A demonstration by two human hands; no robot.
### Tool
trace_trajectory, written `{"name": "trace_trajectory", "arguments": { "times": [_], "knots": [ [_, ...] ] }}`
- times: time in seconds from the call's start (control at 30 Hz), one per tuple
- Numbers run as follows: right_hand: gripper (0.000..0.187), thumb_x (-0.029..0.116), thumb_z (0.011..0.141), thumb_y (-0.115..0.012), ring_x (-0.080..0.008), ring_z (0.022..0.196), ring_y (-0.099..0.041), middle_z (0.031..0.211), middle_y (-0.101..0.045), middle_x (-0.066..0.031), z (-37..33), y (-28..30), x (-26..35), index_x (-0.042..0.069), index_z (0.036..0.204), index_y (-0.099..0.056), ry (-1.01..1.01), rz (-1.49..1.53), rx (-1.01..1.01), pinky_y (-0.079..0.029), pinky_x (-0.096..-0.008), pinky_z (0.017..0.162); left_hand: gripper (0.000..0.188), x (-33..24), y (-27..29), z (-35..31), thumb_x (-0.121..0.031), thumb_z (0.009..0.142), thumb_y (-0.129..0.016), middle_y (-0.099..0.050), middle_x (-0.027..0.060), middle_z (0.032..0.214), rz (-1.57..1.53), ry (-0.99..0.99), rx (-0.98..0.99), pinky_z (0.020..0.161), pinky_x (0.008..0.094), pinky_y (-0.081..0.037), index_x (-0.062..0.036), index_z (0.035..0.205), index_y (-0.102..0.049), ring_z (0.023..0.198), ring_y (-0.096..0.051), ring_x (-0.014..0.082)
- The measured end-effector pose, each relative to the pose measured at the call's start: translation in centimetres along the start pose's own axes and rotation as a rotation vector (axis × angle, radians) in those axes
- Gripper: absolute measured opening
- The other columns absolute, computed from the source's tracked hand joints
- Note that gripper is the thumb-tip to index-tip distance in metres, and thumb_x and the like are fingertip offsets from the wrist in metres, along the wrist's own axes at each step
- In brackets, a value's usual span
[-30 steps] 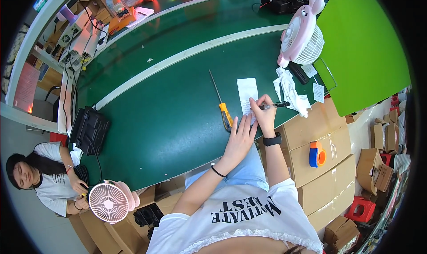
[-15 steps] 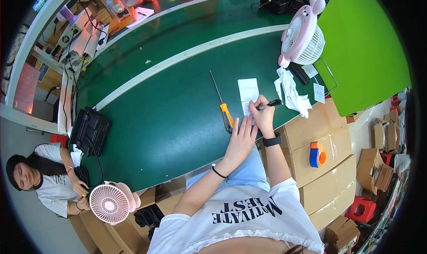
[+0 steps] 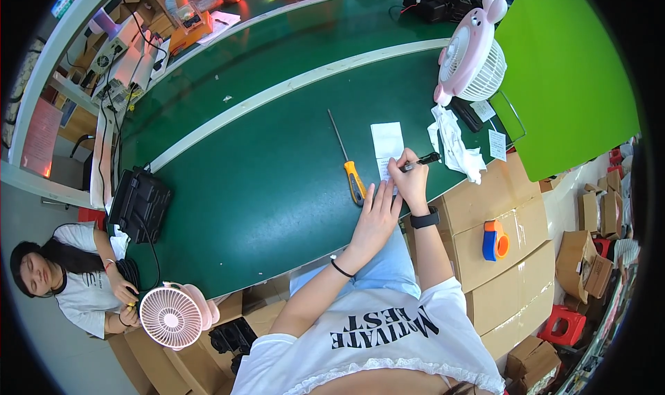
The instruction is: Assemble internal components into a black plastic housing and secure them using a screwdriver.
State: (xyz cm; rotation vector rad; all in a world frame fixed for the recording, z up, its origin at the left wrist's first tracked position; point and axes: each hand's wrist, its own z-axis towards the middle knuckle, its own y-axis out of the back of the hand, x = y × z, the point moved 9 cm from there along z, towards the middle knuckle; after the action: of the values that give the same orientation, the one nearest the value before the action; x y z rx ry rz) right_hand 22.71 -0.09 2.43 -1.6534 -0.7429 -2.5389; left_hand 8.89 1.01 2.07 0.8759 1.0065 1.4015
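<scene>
A black pen is gripped in my right hand, which rests on the lower half of a small white paper pad. My left hand lies with fingers stretched out over the pad's near edge, holding nothing. Part of the pad's lower end is hidden under both hands. Just left of my left hand, a screwdriver with an orange and black handle lies on the green table, its shaft toward the far side. White crumpled cloth or paper is to the right of the pen.
A pink and white animal-shaped fan stands at the far right by a green panel. A black case is at the left, near a co-worker and a pink fan. Cardboard boxes hold an orange-blue tape dispenser.
</scene>
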Motion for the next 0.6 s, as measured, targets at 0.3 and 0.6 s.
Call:
{"name": "trace_trajectory", "arguments": {
  "times": [0.3,0.6],
  "knots": [
    [0.030,0.007,0.084,-0.073,-0.0102,0.049,-0.049,0.055,-0.051,-0.0055,-0.1,0.9,-0.2,0.002,0.069,-0.048,0.015,0.091,-0.076,-0.041,-0.0292,0.049,0.060,0.0,0.2,0.0,-0.020,0.083,-0.069,-0.045,0.0233,0.148,0.002,0.002,0.005,0.121,0.0560,-0.022,-0.0021,0.138,-0.051,0.140,-0.043,0.0335],
    [0.031,0.008,0.083,-0.075,-0.0105,0.049,-0.050,0.056,-0.054,-0.0066,-0.1,0.9,0.1,0.001,0.067,-0.050,0.016,0.037,-0.089,-0.042,-0.0296,0.049,0.059,0.1,0.2,0.0,-0.020,0.083,-0.068,-0.044,0.0209,0.151,0.016,0.011,0.008,0.120,0.0557,-0.024,-0.0037,0.138,-0.052,0.140,-0.044,0.0324]
  ]
}}
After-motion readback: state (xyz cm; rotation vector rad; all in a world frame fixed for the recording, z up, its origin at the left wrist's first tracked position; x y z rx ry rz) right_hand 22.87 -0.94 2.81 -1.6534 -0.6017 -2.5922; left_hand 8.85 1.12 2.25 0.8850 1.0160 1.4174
